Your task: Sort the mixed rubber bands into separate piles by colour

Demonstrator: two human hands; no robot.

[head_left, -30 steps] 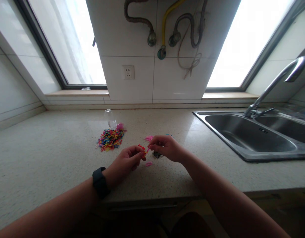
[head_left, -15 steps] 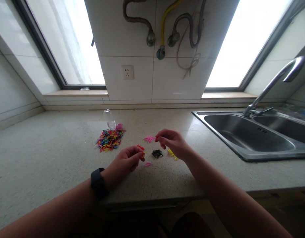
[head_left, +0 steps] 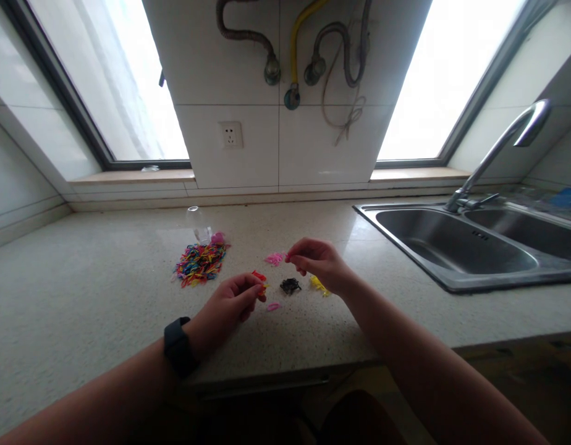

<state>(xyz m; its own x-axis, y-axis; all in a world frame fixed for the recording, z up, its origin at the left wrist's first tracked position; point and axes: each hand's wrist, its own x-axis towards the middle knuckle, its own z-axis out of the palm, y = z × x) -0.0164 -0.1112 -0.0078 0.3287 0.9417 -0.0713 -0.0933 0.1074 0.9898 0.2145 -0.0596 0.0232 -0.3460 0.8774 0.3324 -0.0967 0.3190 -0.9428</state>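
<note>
Head view showed the pink pile (head_left: 275,258) of small elastic bands on the countertop (head_left: 81,290), with the right hand (head_left: 319,262) at its edge, fingertips pinched together, seemingly on a pink band. The left hand (head_left: 230,303) pinched a few red bands (head_left: 259,278) just beside it. A black pile (head_left: 290,285), a yellow pile (head_left: 319,285) and a lone pink band (head_left: 273,306) lay between and near the hands; the mixed heap (head_left: 199,262) sat farther left, the sink (head_left: 456,247) well right. Sorting by colour seemed underway; next, the pinch would need opening over the matching pile.
</note>
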